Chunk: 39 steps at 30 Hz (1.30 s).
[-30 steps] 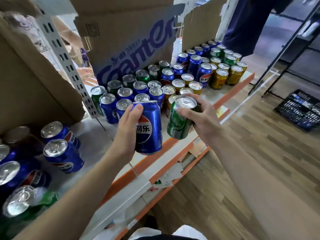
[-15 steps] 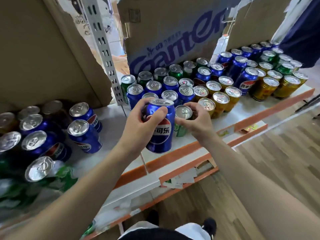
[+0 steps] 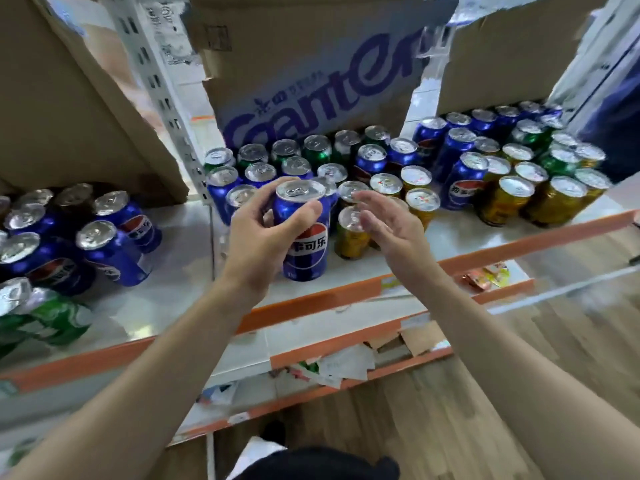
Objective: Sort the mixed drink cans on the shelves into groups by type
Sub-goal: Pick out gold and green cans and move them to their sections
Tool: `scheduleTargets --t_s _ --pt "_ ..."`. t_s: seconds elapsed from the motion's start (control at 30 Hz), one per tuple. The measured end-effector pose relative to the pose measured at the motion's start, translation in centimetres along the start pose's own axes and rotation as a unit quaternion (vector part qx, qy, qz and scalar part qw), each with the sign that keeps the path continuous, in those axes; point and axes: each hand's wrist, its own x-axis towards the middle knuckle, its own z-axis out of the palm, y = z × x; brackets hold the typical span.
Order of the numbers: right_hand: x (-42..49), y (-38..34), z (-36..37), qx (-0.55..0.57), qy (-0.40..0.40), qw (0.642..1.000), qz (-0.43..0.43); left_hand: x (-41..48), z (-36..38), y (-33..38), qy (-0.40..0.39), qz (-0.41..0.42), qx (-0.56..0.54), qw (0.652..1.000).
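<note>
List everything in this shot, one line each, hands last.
Blue cola cans: many, blue, both shelf bays; one held.
Green cans: several, green, back rows and far left front.
Gold cans: many, yellow-gold, right part of the shelf.
Cardboard boxes: three, brown, behind and above the cans.
Shelf: one, white with orange edge.
Upright post: one, white, slotted, between bays.
Floor: wood-look, lower right.
Left hand: grips a blue cola can.
Right hand: open, beside a gold can.
</note>
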Motion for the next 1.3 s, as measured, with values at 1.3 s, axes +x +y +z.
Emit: scheduleTargets --t_s 1.3 --pt "0.0 7.1 -29.2 -0.241 0.136 0.959 0.063 11.1 29.6 -13.3 -0.108 0.105 0.212 0.966"
